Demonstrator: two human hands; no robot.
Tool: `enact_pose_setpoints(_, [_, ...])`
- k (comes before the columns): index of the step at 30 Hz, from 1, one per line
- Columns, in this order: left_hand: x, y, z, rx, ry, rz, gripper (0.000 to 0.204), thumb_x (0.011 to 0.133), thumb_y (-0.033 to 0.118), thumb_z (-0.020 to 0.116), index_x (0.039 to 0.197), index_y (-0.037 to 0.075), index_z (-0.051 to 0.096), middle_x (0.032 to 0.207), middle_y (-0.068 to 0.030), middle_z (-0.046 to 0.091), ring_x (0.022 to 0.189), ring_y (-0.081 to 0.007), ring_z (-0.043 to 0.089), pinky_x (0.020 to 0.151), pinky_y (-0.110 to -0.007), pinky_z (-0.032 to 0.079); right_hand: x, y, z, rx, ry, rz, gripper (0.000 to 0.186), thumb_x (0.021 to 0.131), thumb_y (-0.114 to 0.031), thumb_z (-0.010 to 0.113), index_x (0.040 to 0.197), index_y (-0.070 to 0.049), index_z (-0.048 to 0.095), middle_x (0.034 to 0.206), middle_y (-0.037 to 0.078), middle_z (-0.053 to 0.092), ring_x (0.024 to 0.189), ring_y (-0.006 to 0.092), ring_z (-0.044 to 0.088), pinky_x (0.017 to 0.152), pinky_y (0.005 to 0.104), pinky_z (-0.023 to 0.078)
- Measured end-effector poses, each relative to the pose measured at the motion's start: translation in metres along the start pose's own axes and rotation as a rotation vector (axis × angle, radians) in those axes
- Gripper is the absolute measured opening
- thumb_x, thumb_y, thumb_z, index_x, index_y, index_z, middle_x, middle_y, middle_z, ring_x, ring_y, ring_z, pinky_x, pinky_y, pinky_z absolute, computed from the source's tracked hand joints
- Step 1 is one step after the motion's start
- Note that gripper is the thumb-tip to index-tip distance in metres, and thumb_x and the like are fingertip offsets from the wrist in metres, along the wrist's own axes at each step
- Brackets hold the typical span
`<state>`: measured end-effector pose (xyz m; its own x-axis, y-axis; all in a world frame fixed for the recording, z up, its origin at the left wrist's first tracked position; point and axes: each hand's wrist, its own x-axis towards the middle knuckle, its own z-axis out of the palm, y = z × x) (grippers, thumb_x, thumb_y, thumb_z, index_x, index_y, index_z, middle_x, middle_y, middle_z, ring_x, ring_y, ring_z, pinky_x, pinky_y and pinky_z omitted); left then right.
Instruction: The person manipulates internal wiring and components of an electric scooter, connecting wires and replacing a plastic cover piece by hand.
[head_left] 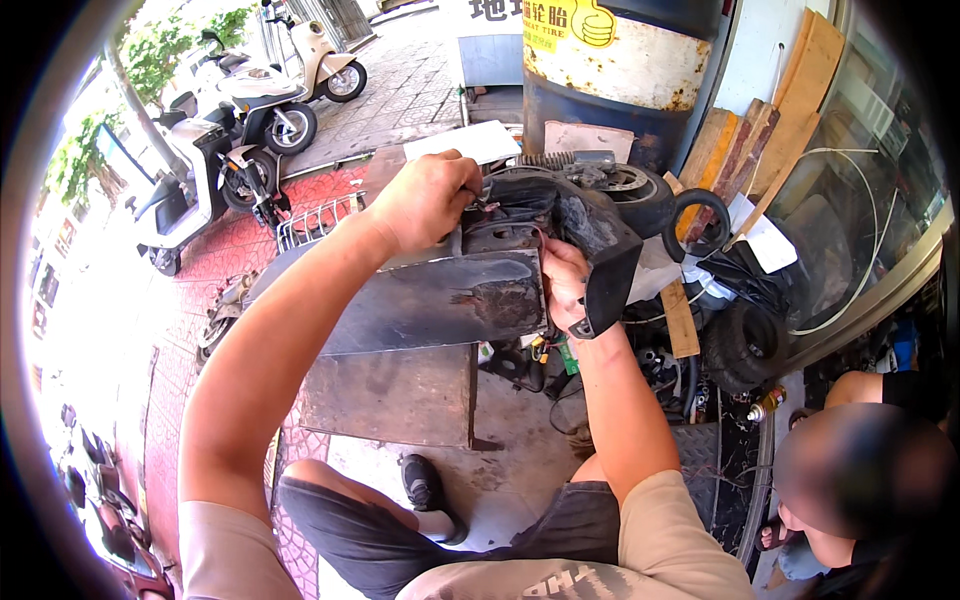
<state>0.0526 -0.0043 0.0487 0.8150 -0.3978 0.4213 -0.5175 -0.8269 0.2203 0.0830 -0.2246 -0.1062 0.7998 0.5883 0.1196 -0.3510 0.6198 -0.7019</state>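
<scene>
A dark, worn long body, looking like a scooter's deck [420, 305], lies across a wooden box [390, 395] in front of me. My left hand [425, 200] is closed above its far edge, beside dark wiring; what its fingers pinch is hidden. My right hand [566, 285] reaches into the gap between the deck's right end and a black fender [612, 275]. Its fingers are bent inward and partly covered, so I cannot see what they touch. A small wheel [640, 195] and a coil spring [545, 158] lie just beyond.
Parked scooters [270, 105] stand at the far left. A rusty drum [620, 80] and leaning wooden boards [760, 140] are behind. Loose tyres [745, 345], cables and a spray can [767, 403] crowd the right. Another person [850, 500] sits low at the right.
</scene>
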Motion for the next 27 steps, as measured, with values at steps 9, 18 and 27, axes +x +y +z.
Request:
enact_pose_setpoints(9, [0.0,0.015,0.003,0.11,-0.026,-0.028,0.015,0.087,0.004,0.069,0.102,0.004,0.068,0.097,-0.0147,0.069,0.092,-0.038,0.069,0.08,-0.046,0.054,0.011,-0.001,-0.002,-0.013,-0.036,-0.01,0.022,0.107,-0.014,0.06,0.121,-0.002,0.072,0.114,0.006,0.075,0.098,0.0153,0.072,0.087,0.0317,0.058])
enact_pose_setpoints(18, [-0.019,-0.009,0.023,-0.322,0.08,-0.418,0.017,0.091,0.015,0.074,0.099,0.0,0.07,0.096,-0.0155,0.074,0.088,-0.0307,0.071,0.082,-0.04,0.054,-0.012,-0.019,-0.034,-0.413,-0.129,0.146,0.028,0.095,-0.008,0.06,0.119,-0.005,0.072,0.102,-0.003,0.072,0.084,0.0081,0.062,0.075,0.0243,0.048])
enact_pose_setpoints(27, [-0.024,-0.01,0.034,-0.414,0.171,-0.362,0.016,0.089,0.016,0.077,0.097,0.003,0.071,0.098,-0.0133,0.073,0.091,-0.0302,0.07,0.083,-0.04,0.054,0.004,0.004,-0.011,-0.147,0.069,0.029,0.03,0.111,-0.021,0.057,0.129,-0.001,0.069,0.118,0.006,0.076,0.103,0.0142,0.071,0.091,0.0295,0.057])
